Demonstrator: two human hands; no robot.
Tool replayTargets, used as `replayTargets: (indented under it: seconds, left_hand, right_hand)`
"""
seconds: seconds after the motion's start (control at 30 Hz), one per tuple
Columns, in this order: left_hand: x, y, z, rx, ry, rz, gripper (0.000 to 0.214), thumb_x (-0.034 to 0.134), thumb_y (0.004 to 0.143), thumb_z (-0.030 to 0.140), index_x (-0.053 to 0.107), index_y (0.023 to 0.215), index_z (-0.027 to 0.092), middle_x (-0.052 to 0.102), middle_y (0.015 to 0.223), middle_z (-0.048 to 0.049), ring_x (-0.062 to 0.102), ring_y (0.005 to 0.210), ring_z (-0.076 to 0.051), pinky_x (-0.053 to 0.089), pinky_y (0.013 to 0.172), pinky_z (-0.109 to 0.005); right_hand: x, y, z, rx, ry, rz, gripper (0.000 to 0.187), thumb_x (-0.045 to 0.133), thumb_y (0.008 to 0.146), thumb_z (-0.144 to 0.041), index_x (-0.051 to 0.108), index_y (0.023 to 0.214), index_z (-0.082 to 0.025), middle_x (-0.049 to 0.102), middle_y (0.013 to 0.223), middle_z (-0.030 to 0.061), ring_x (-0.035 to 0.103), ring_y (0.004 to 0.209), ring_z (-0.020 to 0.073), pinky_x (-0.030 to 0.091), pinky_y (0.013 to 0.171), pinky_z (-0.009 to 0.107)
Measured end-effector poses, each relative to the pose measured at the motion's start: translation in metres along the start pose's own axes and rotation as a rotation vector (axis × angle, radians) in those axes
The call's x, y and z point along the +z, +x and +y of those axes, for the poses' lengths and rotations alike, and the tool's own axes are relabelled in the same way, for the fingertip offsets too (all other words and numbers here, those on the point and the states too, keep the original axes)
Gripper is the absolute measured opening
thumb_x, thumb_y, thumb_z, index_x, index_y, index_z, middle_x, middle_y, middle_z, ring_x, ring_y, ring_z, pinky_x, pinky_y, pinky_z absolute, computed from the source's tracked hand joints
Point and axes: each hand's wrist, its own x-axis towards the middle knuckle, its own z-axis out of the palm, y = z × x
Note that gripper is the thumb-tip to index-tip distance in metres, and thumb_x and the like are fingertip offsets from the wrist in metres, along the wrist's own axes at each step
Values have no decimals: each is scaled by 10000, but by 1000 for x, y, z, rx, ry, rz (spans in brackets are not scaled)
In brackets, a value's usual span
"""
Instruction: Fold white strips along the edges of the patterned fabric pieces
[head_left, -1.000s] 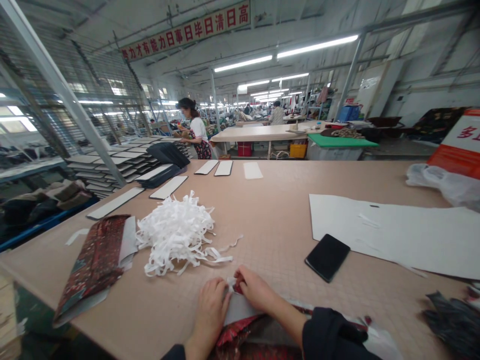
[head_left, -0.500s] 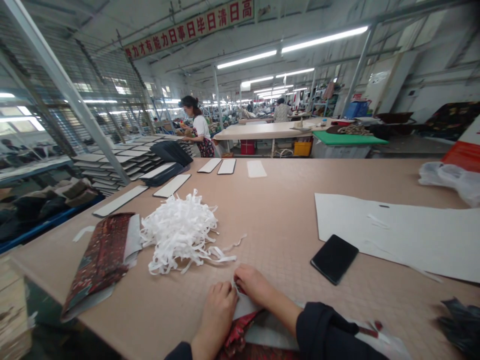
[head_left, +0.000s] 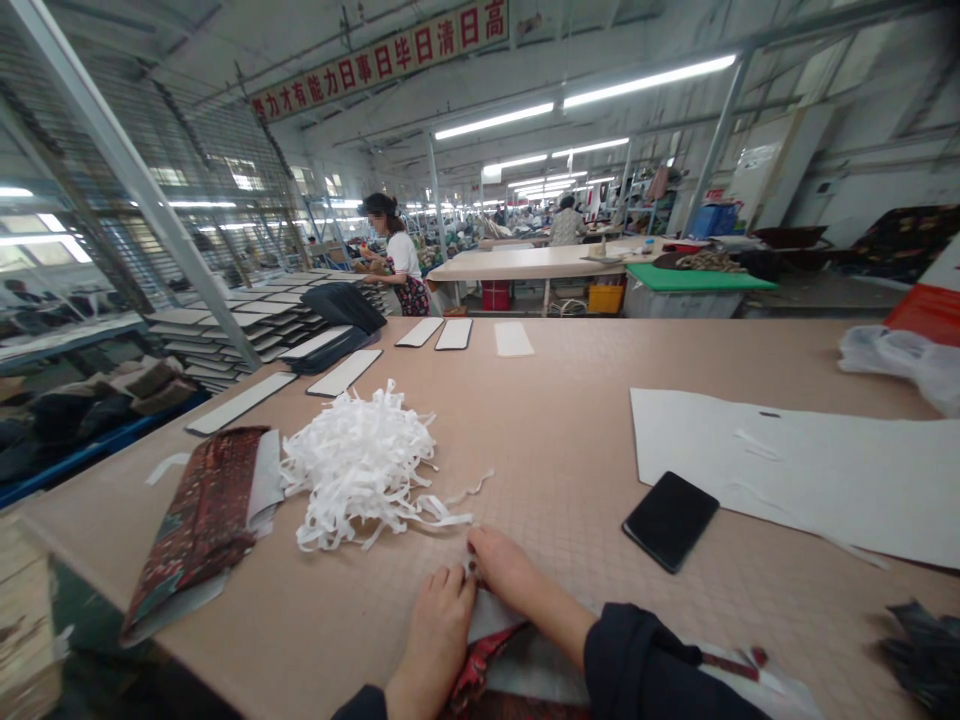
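My right hand [head_left: 510,570] presses its fingertips onto the upper corner of a white-backed piece of red patterned fabric [head_left: 491,615] at the near table edge. My left hand [head_left: 436,635] curls beside that corner, touching its edge. Whether those left fingers grip it is hard to see. Up the table from my hands lies a loose heap of white strips [head_left: 364,470]. Left of the heap rests a folded red patterned piece with white backing [head_left: 199,510]. A black phone [head_left: 670,520] lies to my right.
The beige work table [head_left: 570,440] carries a large white sheet [head_left: 795,470], white cut panels [head_left: 345,372] and a plastic bag [head_left: 892,360]. Dark fabric [head_left: 922,650] lies at the right corner. A co-worker [head_left: 397,265] stands beyond, beside stacked panels [head_left: 210,335].
The view has shifted slightly and tilted level. Both hands remain at the same fabric corner, with small finger movement, and the objects on the table have not moved.
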Motion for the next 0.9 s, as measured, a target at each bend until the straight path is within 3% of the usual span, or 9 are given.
replayTargets:
  seconds: [0.3, 0.43, 0.6, 0.73, 0.83, 0.9]
  left_hand:
    - [0, 1, 0, 5, 23, -15, 342, 455, 784, 39, 547, 1087, 166, 575, 949, -75, 519, 839, -216, 439, 741, -361]
    - [7, 1, -3, 55, 9, 55, 357, 438, 774, 12, 558, 1069, 173, 574, 1079, -70, 510, 965, -215, 405, 843, -374]
    - [16, 2, -8, 124, -26, 128, 390, 424, 769, -2, 556, 1089, 178, 579, 1149, -51, 487, 1061, -194, 324, 950, -382]
    - [-5, 9, -9, 88, -122, 25, 317, 407, 809, 51, 591, 1011, 212, 603, 1110, -26, 516, 1016, -182, 333, 935, -385]
    - [-23, 18, -3, 74, -134, -65, 272, 447, 813, 122, 584, 1029, 216, 602, 1115, -42, 506, 1043, -216, 328, 938, -425]
    - [-30, 25, 6, 135, -128, -72, 320, 503, 793, 160, 544, 1103, 232, 560, 1191, -48, 464, 1111, -242, 293, 967, -465]
  right_hand:
    - [2, 4, -5, 98, 11, 29, 219, 469, 708, -44, 562, 877, -149, 598, 928, 75, 548, 848, 185, 400, 735, 255]
    - [-3, -3, -11, 92, 8, 35, 238, 438, 733, -32, 557, 902, -149, 599, 929, 66, 551, 840, 174, 403, 735, 243]
    - [-21, -55, 0, 125, -133, -20, 241, 427, 762, -34, 596, 880, -157, 600, 953, 86, 540, 909, 200, 399, 766, 261]
    - [-47, -107, 26, 274, -300, -89, 267, 489, 699, -37, 598, 924, -129, 602, 956, 122, 533, 929, 255, 400, 773, 318]
    - [-68, -133, 41, 339, -290, -123, 227, 538, 680, -96, 599, 896, -126, 613, 935, 116, 538, 904, 259, 395, 770, 327]
    - [-77, -144, 42, 343, -254, -135, 183, 531, 680, -113, 603, 846, -139, 618, 906, 99, 539, 884, 243, 390, 767, 314]
